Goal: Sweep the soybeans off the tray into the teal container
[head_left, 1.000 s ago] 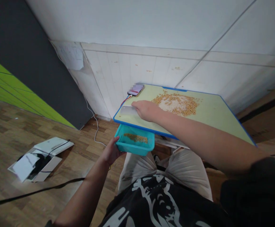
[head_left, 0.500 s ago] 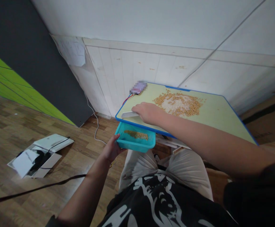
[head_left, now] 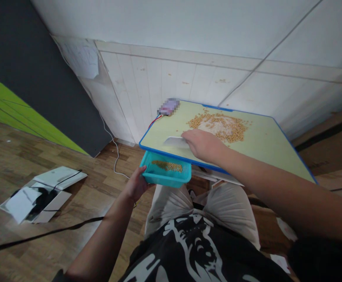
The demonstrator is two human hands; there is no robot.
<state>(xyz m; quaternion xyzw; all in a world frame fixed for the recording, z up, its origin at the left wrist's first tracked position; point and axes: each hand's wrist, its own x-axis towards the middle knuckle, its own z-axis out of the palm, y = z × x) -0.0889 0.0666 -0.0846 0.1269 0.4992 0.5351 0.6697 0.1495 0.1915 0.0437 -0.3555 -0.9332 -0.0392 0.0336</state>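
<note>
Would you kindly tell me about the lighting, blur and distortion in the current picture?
Head view: soft light, no harsh glare on the board; phone pixelated; white blade in the right hand looks slightly soft; same view, wide-angle stretching toward the edges.

Turquoise tray (head_left: 165, 181) at six o'clock, golden-yellow beans (head_left: 171, 167) inside! Pale yellow board (head_left: 270, 141) at three, trimmed with blue edging (head_left: 218, 108), tan beans (head_left: 238, 133) ringing a white heap (head_left: 222, 126)! Whitish scraper (head_left: 175, 142) dead centre, red cable (head_left: 154, 121) at eleven, and look down to six: black shirt (head_left: 235, 239), white figure (head_left: 200, 248) printed across it! Lime-green panel (head_left: 12, 111) at nine, dark grey panel (head_left: 41, 74) at ten
</note>
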